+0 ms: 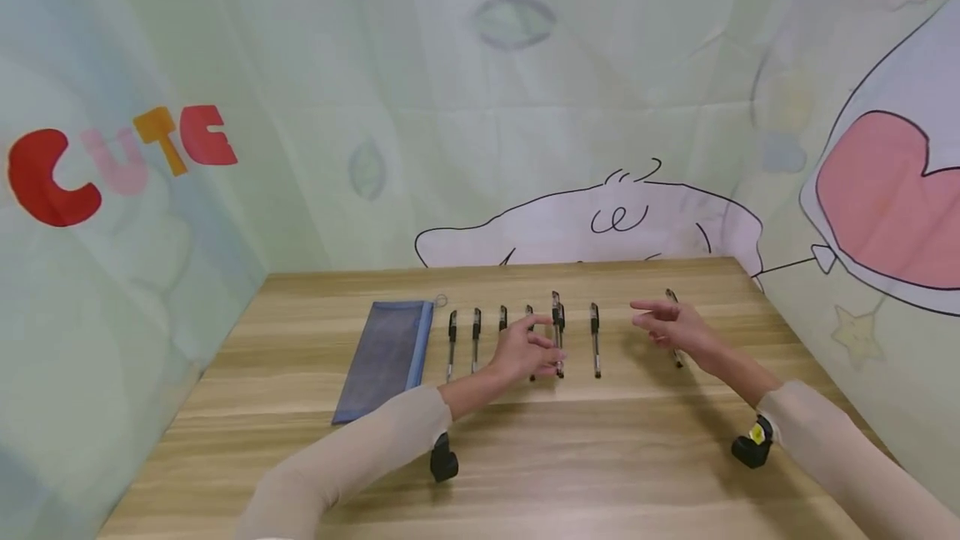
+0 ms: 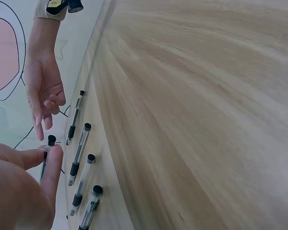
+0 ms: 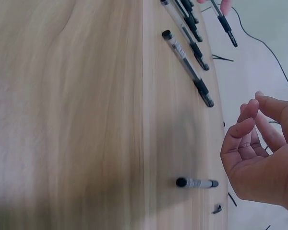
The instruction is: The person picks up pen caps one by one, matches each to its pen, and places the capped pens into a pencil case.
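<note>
My left hand (image 1: 521, 348) pinches a black-capped gel pen (image 1: 556, 304) between thumb and fingers, held up over a row of similar pens. In the left wrist view that pen (image 2: 51, 140) stands upright past the fingertips. The right wrist view shows the same pen (image 3: 224, 24) at the top, raised off the table. My right hand (image 1: 682, 332) hovers to the right with fingers loosely bent and nothing in them. Below it lies a separate pen (image 1: 678, 357), partly covered by the hand. Between the hands, one pen (image 1: 596, 340) of the row lies fully in sight.
More pens of the row, such as the leftmost pen (image 1: 452, 327), lie side by side, caps toward the back. A blue mesh zip pouch (image 1: 382, 357) lies left of them. The wooden table (image 1: 570, 465) ends at a printed curtain (image 1: 315, 107).
</note>
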Motion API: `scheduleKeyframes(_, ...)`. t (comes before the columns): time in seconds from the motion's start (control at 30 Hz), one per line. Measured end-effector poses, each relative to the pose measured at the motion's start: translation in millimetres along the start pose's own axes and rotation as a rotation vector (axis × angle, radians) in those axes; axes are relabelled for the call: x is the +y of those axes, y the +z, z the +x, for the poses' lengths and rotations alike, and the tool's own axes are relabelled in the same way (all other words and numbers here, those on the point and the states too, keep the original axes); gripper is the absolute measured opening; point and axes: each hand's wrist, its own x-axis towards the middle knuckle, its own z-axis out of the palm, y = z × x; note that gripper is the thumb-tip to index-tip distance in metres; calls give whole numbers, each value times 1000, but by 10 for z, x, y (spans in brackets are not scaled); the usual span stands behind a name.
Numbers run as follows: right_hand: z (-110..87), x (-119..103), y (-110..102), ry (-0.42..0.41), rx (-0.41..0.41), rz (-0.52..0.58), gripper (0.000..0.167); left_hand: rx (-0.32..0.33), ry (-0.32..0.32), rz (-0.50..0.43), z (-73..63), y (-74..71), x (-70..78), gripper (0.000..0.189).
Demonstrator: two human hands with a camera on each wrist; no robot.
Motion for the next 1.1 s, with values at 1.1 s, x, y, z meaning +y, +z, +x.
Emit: scheduleKeyframes(1.1, -270, 227, -265, 28, 21, 10, 61, -139, 95, 259, 545, 963, 15, 61)
